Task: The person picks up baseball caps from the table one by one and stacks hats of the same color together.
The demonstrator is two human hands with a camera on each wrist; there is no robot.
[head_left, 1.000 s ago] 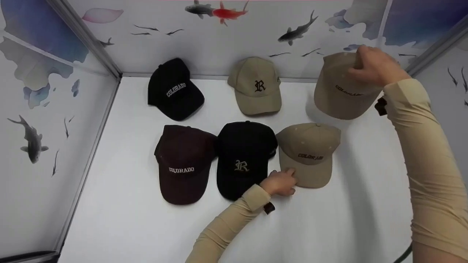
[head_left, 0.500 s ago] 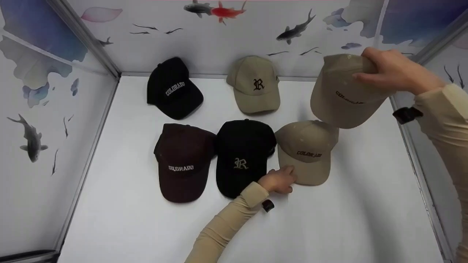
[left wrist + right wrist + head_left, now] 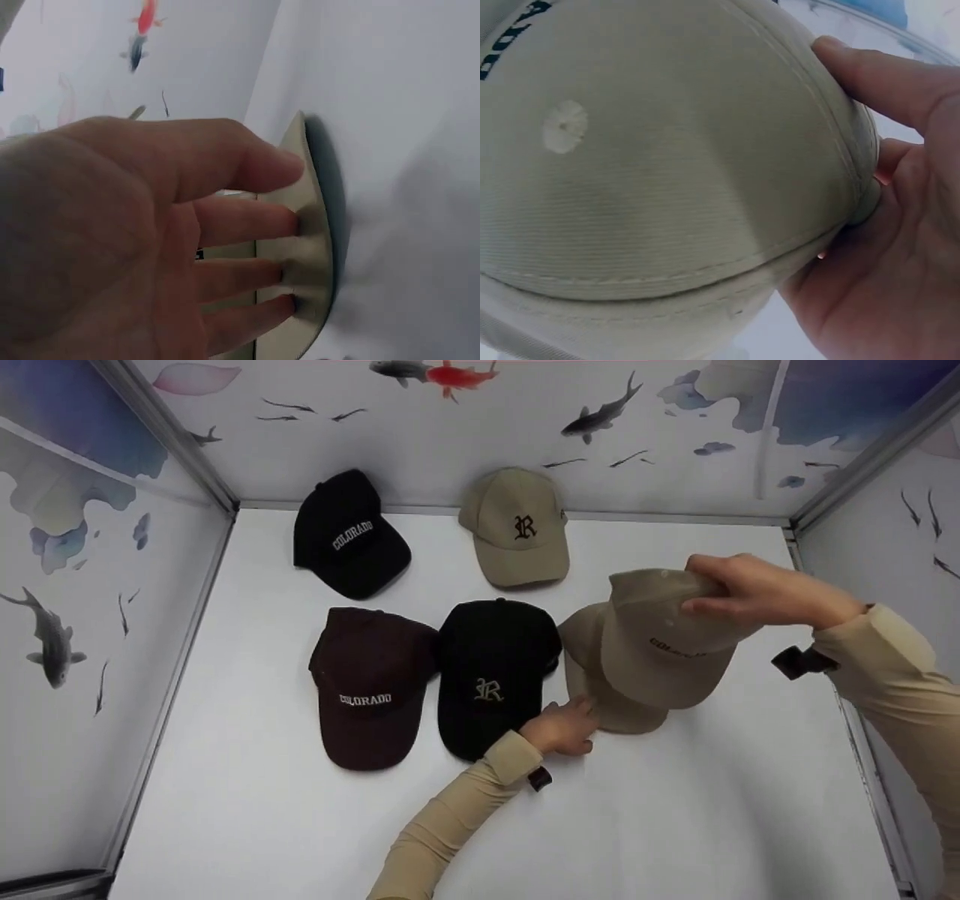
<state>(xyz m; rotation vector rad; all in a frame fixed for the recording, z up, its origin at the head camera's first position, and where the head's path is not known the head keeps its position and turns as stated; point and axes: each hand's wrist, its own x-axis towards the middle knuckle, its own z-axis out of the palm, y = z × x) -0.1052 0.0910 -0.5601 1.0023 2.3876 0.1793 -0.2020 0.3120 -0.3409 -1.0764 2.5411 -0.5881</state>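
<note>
My right hand [image 3: 765,591] grips a tan Colorado cap [image 3: 660,667] by its crown, thumb on the near side. In the head view this cap overlaps a second tan cap [image 3: 589,641] lying on the white table. Close up in the right wrist view, thumb and fingers pinch the top of the held cap [image 3: 660,187]. My left hand [image 3: 559,727] is at the lower cap's brim. The left wrist view has its fairly straight fingers touching that brim [image 3: 311,255], thumb near the brim's edge. Most of the lower cap's crown is hidden behind the held one.
Left of the tan pair lie a black R cap [image 3: 495,667] and a maroon Colorado cap [image 3: 375,690]. A black Colorado cap [image 3: 349,536] and a tan R cap [image 3: 521,532] sit along the back wall [image 3: 420,442]. Printed panels enclose the table's sides.
The right hand has brought its tan cap from the back right corner forward and leftward, over the front tan cap. The left hand has stayed at the brim.
</note>
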